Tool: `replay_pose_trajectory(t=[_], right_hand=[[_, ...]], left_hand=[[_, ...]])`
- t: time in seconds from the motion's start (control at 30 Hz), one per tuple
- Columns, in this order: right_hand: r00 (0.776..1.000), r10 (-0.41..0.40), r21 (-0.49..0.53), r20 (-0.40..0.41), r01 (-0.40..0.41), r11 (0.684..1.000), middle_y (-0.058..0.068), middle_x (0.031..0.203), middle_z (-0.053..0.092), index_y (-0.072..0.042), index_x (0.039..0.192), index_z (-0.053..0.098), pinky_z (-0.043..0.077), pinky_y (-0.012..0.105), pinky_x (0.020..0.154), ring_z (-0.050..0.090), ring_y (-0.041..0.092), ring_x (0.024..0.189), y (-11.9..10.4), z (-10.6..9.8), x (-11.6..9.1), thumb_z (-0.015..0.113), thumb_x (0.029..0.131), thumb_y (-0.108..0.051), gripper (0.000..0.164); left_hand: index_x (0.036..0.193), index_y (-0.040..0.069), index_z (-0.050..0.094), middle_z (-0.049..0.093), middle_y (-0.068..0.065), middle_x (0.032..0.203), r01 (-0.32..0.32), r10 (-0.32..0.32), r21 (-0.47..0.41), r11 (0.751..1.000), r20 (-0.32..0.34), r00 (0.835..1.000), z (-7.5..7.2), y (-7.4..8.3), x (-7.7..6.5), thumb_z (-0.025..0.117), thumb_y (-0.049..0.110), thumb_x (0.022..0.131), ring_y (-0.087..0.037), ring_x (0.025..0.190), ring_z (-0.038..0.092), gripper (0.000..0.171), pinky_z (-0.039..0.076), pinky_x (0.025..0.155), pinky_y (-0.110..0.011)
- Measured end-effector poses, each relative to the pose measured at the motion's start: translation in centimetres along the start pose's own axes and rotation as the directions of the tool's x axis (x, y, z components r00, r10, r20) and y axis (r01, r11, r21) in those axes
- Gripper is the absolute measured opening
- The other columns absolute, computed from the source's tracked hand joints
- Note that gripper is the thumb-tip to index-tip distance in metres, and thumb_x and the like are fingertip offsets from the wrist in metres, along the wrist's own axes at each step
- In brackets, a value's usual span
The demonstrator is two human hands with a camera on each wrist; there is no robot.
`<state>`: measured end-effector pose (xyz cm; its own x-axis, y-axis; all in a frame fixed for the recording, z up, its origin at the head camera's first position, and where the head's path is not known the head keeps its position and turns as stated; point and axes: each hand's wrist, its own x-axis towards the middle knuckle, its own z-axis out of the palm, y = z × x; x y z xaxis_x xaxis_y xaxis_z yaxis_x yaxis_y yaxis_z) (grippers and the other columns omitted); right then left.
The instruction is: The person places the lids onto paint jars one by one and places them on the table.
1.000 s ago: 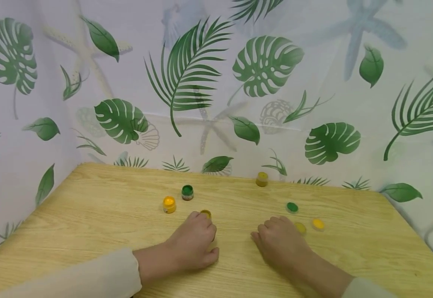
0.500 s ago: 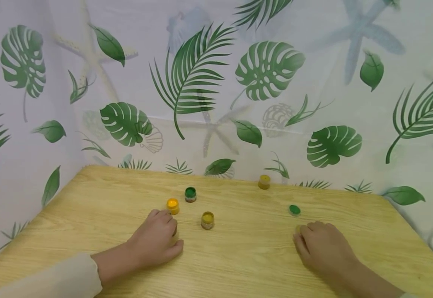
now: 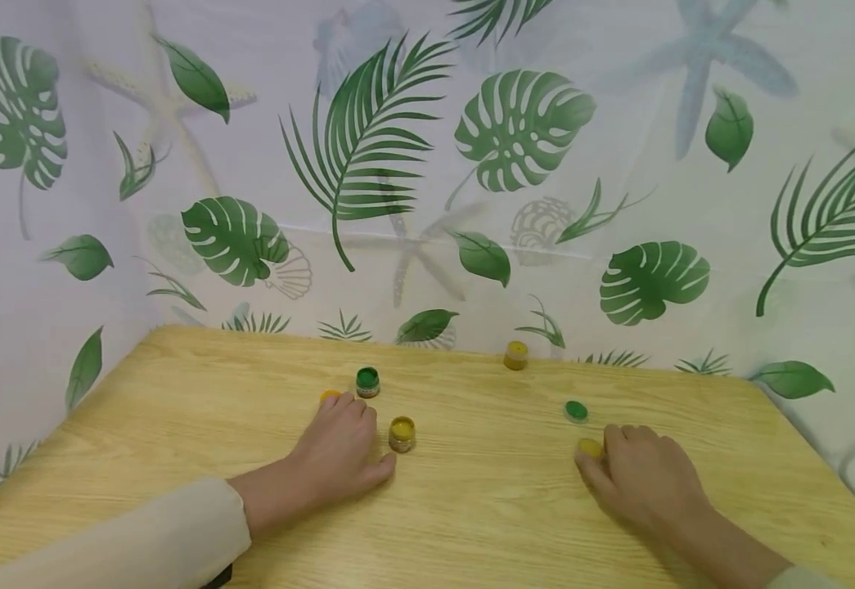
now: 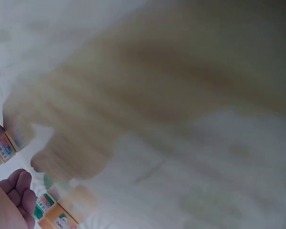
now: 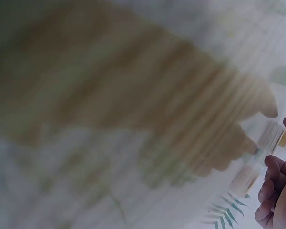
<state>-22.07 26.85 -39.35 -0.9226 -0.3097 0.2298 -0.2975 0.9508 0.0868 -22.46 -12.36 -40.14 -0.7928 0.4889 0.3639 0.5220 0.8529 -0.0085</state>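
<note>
My left hand is low over the table, its fingers loosely bent, partly covering an orange paint jar. Just right of it stands an open olive-yellow paint jar; an open green paint jar is behind. In the left wrist view, the fingers and thumb appear apart, with nothing visible between them. My right hand hovers at the olive-yellow lid, thumb and fingers beside it; whether they touch it is unclear. The right wrist view shows loosely curled fingers with a gap to the thumb.
A green lid lies behind my right hand. At the table's back edge stands a yellow jar, by the leaf-printed cloth. The wood-grain table spans the front.
Both hands moved right from between the jars and lids region: the right hand went outward, now covering the orange lid. The left hand moved left, then back right beside the olive-yellow jar.
</note>
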Motion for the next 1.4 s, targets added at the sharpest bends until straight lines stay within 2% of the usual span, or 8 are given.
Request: replay_pose_trajectory(t=[0.13, 0.27, 0.57, 0.87, 0.97, 1.13, 1.23, 1.4], right_hand=[[1.0, 0.004, 0.017, 0.012, -0.004, 1.0, -0.001, 0.064, 0.047, -0.015, 0.069, 0.046, 0.041, 0.036, 0.053, 0.052, 0.018, 0.062, -0.4, 0.1, 0.4, 0.052, 0.097, -0.045, 0.041], [1.0, -0.011, 0.026, 0.016, 0.011, 1.0, -0.001, 0.066, 0.049, -0.015, 0.071, 0.048, 0.041, 0.035, 0.053, 0.053, 0.018, 0.064, -0.8, 0.1, 0.6, 0.052, 0.097, -0.042, 0.038], [1.0, -0.024, 0.069, -0.01, 0.025, 0.997, -0.002, 0.067, 0.046, -0.016, 0.072, 0.048, 0.04, 0.034, 0.056, 0.046, 0.014, 0.063, -1.3, 0.1, 0.7, 0.056, 0.095, -0.04, 0.034], [0.987, -0.147, 0.149, -0.068, 0.156, 0.977, -0.012, 0.065, 0.041, -0.021, 0.071, 0.047, 0.041, 0.03, 0.065, 0.042, 0.006, 0.065, -3.3, 0.1, 0.7, 0.064, 0.091, -0.039, 0.032], [0.978, -0.186, 0.168, -0.098, 0.201, 0.965, -0.014, 0.066, 0.041, -0.021, 0.071, 0.048, 0.044, 0.032, 0.069, 0.043, 0.004, 0.066, -4.6, -0.4, 0.8, 0.066, 0.09, -0.039, 0.032], [0.945, -0.271, 0.167, -0.186, 0.302, 0.939, -0.015, 0.066, 0.038, -0.021, 0.073, 0.048, 0.043, 0.029, 0.067, 0.039, 0.004, 0.064, -6.6, -0.8, 1.3, 0.069, 0.086, -0.037, 0.029], [0.902, -0.332, 0.169, -0.276, 0.386, 0.907, -0.014, 0.067, 0.04, -0.018, 0.074, 0.05, 0.04, 0.026, 0.063, 0.038, 0.005, 0.063, -7.8, -0.7, 1.9, 0.07, 0.081, -0.033, 0.025], [0.834, -0.387, 0.147, -0.394, 0.472, 0.869, -0.01, 0.07, 0.046, -0.014, 0.078, 0.055, 0.045, 0.028, 0.066, 0.045, 0.007, 0.066, -9.5, -0.6, 2.5, 0.068, 0.075, -0.028, 0.02]], left_hand=[[0.062, 0.016, 0.046, 0.047, 0.002, 0.065, -0.005, 0.005, 0.011, 1.0, -0.026, 1.0, 0.1, 0.1, 0.8, 0.065, 0.041, 0.082, -0.021, 0.074, 0.049, 0.038, 0.038, 0.075, -0.037], [0.062, 0.016, 0.045, 0.043, 0.003, 0.063, -0.013, 0.012, -0.012, 1.0, -0.032, 0.999, 0.2, 0.0, 1.2, 0.065, 0.039, 0.079, -0.019, 0.069, 0.044, 0.034, 0.037, 0.074, -0.035], [0.065, 0.015, 0.051, 0.048, 0.004, 0.066, -0.05, 0.045, -0.061, 0.997, -0.078, 0.996, 0.5, 0.3, 1.4, 0.067, 0.039, 0.081, -0.017, 0.072, 0.046, 0.032, 0.033, 0.073, -0.032], [0.072, 0.018, 0.053, 0.053, 0.006, 0.074, -0.117, 0.116, -0.11, 0.987, -0.013, 0.993, 0.4, 1.0, 0.8, 0.066, 0.037, 0.08, -0.015, 0.077, 0.046, 0.024, 0.039, 0.087, -0.037], [0.074, 0.019, 0.053, 0.052, 0.007, 0.074, -0.134, 0.137, -0.127, 0.983, 0.014, 0.99, 0.1, 1.5, 0.8, 0.065, 0.038, 0.08, -0.014, 0.077, 0.044, 0.023, 0.037, 0.085, -0.035], [0.079, 0.017, 0.055, 0.05, 0.009, 0.075, -0.156, 0.169, -0.158, 0.975, 0.074, 0.983, -0.2, 2.9, 1.2, 0.062, 0.04, 0.083, -0.012, 0.076, 0.042, 0.024, 0.039, 0.084, -0.033], [0.08, 0.017, 0.057, 0.051, 0.009, 0.075, -0.187, 0.202, -0.159, 0.969, 0.088, 0.975, -0.3, 4.1, 1.7, 0.061, 0.042, 0.084, -0.011, 0.076, 0.042, 0.026, 0.041, 0.084, -0.032], [0.077, 0.018, 0.056, 0.049, 0.01, 0.073, -0.255, 0.265, -0.145, 0.956, 0.05, 0.963, -0.2, 6.2, 2.5, 0.063, 0.044, 0.084, -0.01, 0.072, 0.041, 0.028, 0.04, 0.079, -0.028]])
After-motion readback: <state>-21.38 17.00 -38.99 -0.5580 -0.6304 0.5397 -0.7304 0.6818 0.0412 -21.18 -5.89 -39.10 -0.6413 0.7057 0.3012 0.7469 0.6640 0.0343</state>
